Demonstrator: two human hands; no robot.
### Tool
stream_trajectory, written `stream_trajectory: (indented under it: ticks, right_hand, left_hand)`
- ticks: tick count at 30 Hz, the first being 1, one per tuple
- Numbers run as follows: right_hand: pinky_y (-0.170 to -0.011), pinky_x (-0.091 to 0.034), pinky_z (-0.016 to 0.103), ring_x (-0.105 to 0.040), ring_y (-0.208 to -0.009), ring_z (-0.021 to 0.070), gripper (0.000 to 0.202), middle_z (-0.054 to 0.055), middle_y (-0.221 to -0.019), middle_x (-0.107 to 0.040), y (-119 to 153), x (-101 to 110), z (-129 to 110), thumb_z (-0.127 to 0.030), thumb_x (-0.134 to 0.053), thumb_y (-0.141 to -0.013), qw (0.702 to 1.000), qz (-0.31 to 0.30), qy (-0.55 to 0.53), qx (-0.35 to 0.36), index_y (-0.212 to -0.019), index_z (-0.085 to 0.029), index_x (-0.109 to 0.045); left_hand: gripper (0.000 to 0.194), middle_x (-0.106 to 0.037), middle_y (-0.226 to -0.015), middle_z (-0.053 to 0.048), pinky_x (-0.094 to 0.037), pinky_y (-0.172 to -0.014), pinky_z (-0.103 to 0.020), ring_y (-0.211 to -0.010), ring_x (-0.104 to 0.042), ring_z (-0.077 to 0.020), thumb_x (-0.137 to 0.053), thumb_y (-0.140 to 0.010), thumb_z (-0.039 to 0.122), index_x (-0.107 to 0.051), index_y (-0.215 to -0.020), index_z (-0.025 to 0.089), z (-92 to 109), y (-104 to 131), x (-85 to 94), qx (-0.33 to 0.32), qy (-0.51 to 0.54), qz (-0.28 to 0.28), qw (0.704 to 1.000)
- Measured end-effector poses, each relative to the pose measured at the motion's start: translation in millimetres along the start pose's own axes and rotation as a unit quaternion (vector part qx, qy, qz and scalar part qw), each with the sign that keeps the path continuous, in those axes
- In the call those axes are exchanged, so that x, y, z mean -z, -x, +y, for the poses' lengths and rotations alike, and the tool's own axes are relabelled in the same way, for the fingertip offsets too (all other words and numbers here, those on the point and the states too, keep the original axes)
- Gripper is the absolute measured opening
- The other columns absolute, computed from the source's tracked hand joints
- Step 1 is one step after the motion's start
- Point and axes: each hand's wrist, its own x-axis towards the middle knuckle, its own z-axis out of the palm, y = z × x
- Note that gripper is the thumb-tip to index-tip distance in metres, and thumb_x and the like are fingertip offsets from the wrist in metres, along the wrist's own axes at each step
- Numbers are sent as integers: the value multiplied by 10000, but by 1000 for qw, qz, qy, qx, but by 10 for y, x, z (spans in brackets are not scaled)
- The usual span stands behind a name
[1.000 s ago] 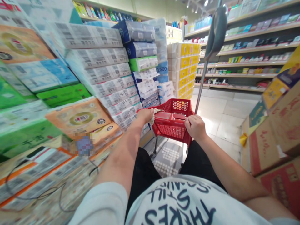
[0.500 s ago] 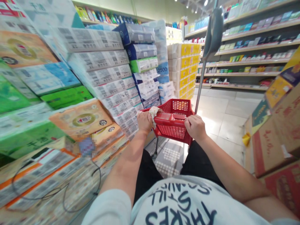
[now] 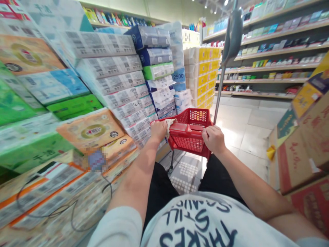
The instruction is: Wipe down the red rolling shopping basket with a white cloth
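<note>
A red plastic shopping cart (image 3: 191, 142) stands in front of me, its basket full of small holes. My left hand (image 3: 158, 130) is closed at the left end of the handlebar (image 3: 180, 129), with a pale patterned cloth (image 3: 170, 127) bunched out of it against the bar. The part of the cloth under the fingers is hidden. At the right end of the bar, my right hand (image 3: 214, 138) is curled round the cart. Close beyond it rises a grey metal pole (image 3: 220, 89) with a dark rounded piece near its top.
Stacked white tissue packs (image 3: 120, 82) and orange packs (image 3: 89, 128) line my left side. A thin dark cable (image 3: 46, 216) lies over the lower packs. Cardboard boxes (image 3: 295, 161) stand at right. Stocked shelves (image 3: 272, 61) run along the back. Tiled floor (image 3: 253, 127) shows beyond the cart.
My left hand has shifted slightly on the bar and less of the cloth shows. My right hand stays in place. The surroundings have moved very little in view.
</note>
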Motion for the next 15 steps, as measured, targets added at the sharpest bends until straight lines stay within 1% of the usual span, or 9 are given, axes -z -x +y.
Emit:
stream_trajectory:
  ticks: [2,4,5,7,8,10,11,13,15]
  right_hand:
    - [-714,-380,314,-453,-637,170,318,17,-609,-521,5,-10,0,-185,-460,-894,1000,7,2,-1,-580,-227,-433]
    - [-715,-380,314,-454,-637,171,318,16,-604,-516,14,-12,6,-183,-463,-892,1000,15,4,-1,-578,-227,-429]
    - [-717,-380,314,-454,-637,171,318,16,-603,-515,20,-9,11,-182,-464,-891,1000,17,5,0,-578,-227,-428]
    - [-715,-377,313,-453,-636,171,318,15,-603,-514,31,4,26,-181,-466,-888,1000,18,5,1,-577,-228,-429]
    - [-712,-375,313,-450,-635,171,318,16,-602,-514,35,13,34,-182,-467,-887,1000,18,4,1,-575,-228,-429]
    - [-708,-372,315,-447,-634,173,318,18,-603,-518,33,27,44,-186,-467,-887,1000,17,5,-4,-573,-228,-433]
    - [-708,-370,315,-447,-633,174,318,19,-603,-520,27,29,46,-188,-465,-888,1000,16,7,-7,-574,-228,-437]
    - [-711,-366,316,-449,-632,174,315,21,-605,-530,1,17,42,-190,-460,-891,1000,11,13,-9,-579,-225,-448]
    - [-712,-361,317,-454,-632,173,312,23,-610,-544,-34,-11,28,-195,-457,-895,1000,0,19,-4,-585,-221,-460]
  left_hand:
    - [371,-670,-916,-125,-411,-913,-402,-941,-609,-235,-270,-950,207,-631,-883,155,48,105,-114,34,67,89,993]
    - [368,-651,-991,-129,-391,-951,-412,-1000,-575,-239,-246,-941,202,-609,-965,149,114,222,-240,53,130,177,974]
    - [368,-640,-1039,-131,-376,-974,-417,-1041,-553,-243,-240,-937,201,-594,-1019,145,149,277,-296,58,152,211,964]
    - [366,-624,-1095,-134,-351,-1003,-424,-1098,-519,-249,-242,-930,207,-571,-1077,144,209,361,-362,62,173,247,951]
    - [362,-623,-1100,-133,-344,-1010,-423,-1106,-514,-250,-247,-928,211,-571,-1077,147,230,381,-365,63,174,249,951]
    - [347,-636,-1068,-127,-350,-1000,-412,-1080,-534,-248,-266,-928,231,-589,-1029,155,241,357,-300,62,163,217,961]
    - [348,-648,-1044,-120,-358,-989,-406,-1056,-551,-247,-273,-934,250,-602,-1001,161,229,309,-238,60,153,185,969]
    - [383,-676,-1000,-101,-389,-950,-387,-998,-589,-242,-271,-954,307,-631,-962,177,175,143,-79,48,135,86,986]
    - [434,-696,-1031,-78,-431,-883,-347,-967,-617,-231,-252,-970,352,-659,-988,201,102,-85,74,10,130,-50,990]
